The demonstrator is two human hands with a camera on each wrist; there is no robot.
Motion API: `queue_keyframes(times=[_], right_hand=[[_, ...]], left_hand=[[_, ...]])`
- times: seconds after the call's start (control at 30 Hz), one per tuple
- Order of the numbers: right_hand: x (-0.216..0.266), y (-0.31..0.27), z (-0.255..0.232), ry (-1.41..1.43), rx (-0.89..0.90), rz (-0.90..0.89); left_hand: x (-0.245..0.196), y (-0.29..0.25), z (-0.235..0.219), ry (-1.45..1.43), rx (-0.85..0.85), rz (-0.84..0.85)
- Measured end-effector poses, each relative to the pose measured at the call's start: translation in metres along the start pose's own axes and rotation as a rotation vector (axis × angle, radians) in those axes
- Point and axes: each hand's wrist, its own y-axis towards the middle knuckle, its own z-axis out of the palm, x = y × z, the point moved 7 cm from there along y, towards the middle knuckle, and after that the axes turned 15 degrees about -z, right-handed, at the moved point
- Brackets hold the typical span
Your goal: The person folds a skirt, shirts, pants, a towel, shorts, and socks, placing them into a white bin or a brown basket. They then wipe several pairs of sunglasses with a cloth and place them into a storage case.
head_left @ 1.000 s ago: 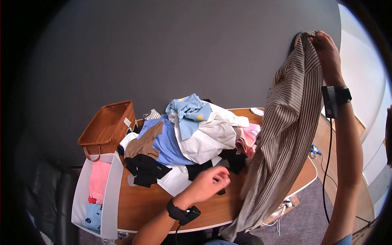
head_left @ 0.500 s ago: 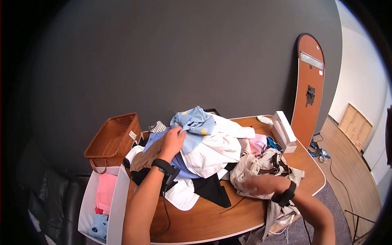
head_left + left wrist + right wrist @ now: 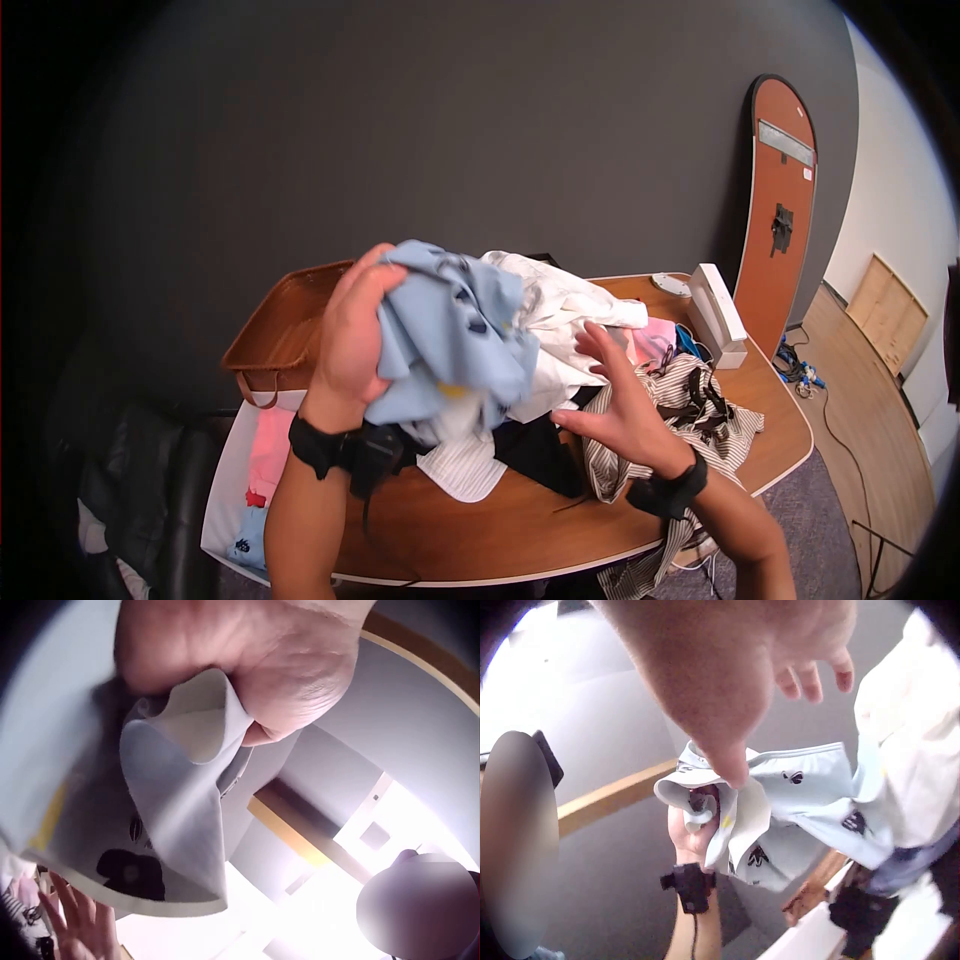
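Note:
My left hand [image 3: 352,335] grips a light blue garment [image 3: 450,325] with dark and yellow prints, lifted in front of the clothes pile. In the left wrist view, folds of the blue cloth [image 3: 176,795] come out from under the palm. My right hand [image 3: 625,405] is held with spread fingers to the right of the garment, not touching it in the head view. Below and beside it lies a striped garment [image 3: 735,430]. A white garment [image 3: 560,300] lies behind the blue one.
A wicker basket [image 3: 285,330] stands at the table's left, beside a white box [image 3: 225,500] with folded pink [image 3: 270,450] and blue clothes. A white carton [image 3: 715,320] and a round white object [image 3: 671,285] are at the back right. Black cloth [image 3: 540,458] lies centrally.
The striped garment, held up by my right hand a second ago, now lies on the table. My left hand has taken the blue garment off the pile and raised it; my right hand has moved up.

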Motion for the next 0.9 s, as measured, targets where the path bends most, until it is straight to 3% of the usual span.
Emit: queue_keyframes(times=[0.03,0.07,0.13,0.2,0.27,0.33,0.4,0.47,0.53,0.57,0.63,0.73,0.8,0.87,0.9], right_hand=[[0.005,0.009,0.006,0.034,-0.084,-0.057],[0.007,0.015,0.020,0.164,-0.048,-0.024],[0.007,0.023,0.057,0.474,-0.022,-0.042],[0.007,0.008,0.090,0.865,0.158,0.221],[0.003,-0.011,0.111,0.908,0.175,0.192],[0.000,-0.031,0.127,0.902,0.223,0.159],[-0.008,-0.058,0.151,0.832,0.344,0.280],[0.005,-0.072,0.177,0.783,0.461,0.219],[-0.009,-0.091,0.203,0.597,0.682,0.280],[-0.017,-0.096,0.210,0.605,0.686,0.281],[-0.021,-0.093,0.205,0.499,0.633,-0.035],[-0.023,-0.074,0.169,0.795,0.383,0.119],[-0.033,-0.072,0.150,1.013,0.188,0.445],[-0.043,-0.070,0.145,1.078,0.079,0.548],[-0.050,-0.074,0.148,0.990,0.129,0.589]], left_hand=[[0.005,-0.009,0.003,0.026,0.071,-0.057],[0.011,-0.020,0.006,0.049,0.139,-0.119],[0.019,-0.040,0.007,0.045,0.086,-0.198],[0.024,-0.064,-0.007,0.080,0.109,-0.259],[0.030,-0.086,-0.028,0.070,0.145,-0.272],[0.036,-0.112,-0.044,0.055,0.066,-0.304],[0.049,-0.129,-0.066,0.018,0.053,-0.332],[0.068,-0.144,-0.081,0.100,0.034,-0.465],[0.081,-0.156,-0.093,0.046,0.019,-0.511],[0.082,-0.161,-0.101,0.090,-0.009,-0.516],[0.082,-0.171,-0.124,0.139,-0.106,-0.519],[0.074,-0.183,-0.154,0.094,-0.026,-0.425],[0.075,-0.188,-0.156,0.036,-0.026,-0.443],[0.094,-0.198,-0.183,0.119,-0.377,-0.561],[0.103,-0.197,-0.186,0.116,-0.376,-0.565]])
